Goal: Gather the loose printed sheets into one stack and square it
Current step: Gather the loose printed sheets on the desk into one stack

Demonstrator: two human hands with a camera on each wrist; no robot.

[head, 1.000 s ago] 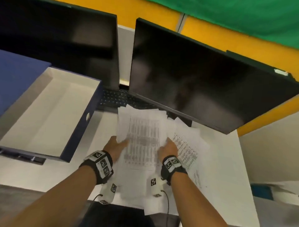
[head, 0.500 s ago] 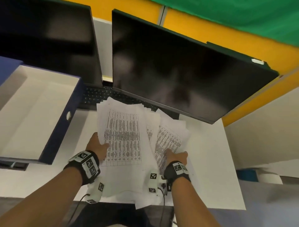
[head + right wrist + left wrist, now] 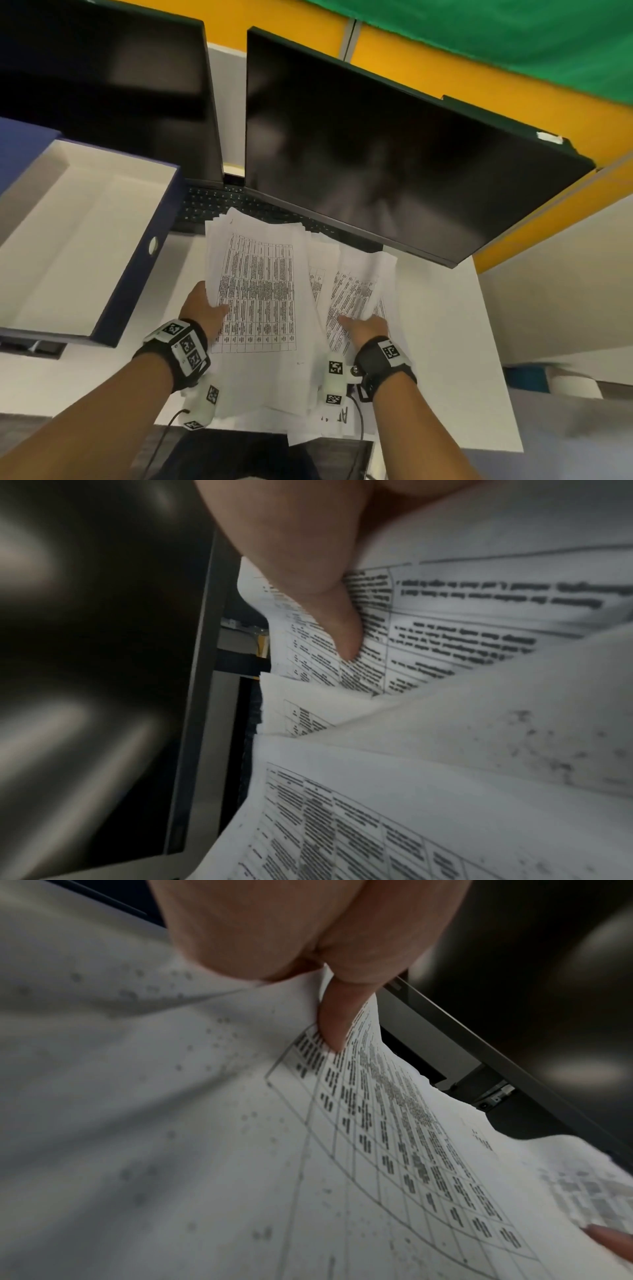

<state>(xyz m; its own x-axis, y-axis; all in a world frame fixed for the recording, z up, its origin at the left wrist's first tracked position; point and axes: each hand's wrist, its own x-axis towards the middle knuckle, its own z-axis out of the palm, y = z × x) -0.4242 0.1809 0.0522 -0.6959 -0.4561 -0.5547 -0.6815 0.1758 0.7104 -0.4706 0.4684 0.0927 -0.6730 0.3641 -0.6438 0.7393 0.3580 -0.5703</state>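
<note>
The sheets were held fanned above the desk, before the monitor; their left edge was pinched by the left hand; their right part was gripped by the right hand.

The printed sheets are lying fanned on the table, overlapping the keyboard at 12 o'clock. Two monitors are standing behind the keyboard. The open box file is sitting at 9 o'clock. The left hand and right hand are flanking the sheets.
</note>
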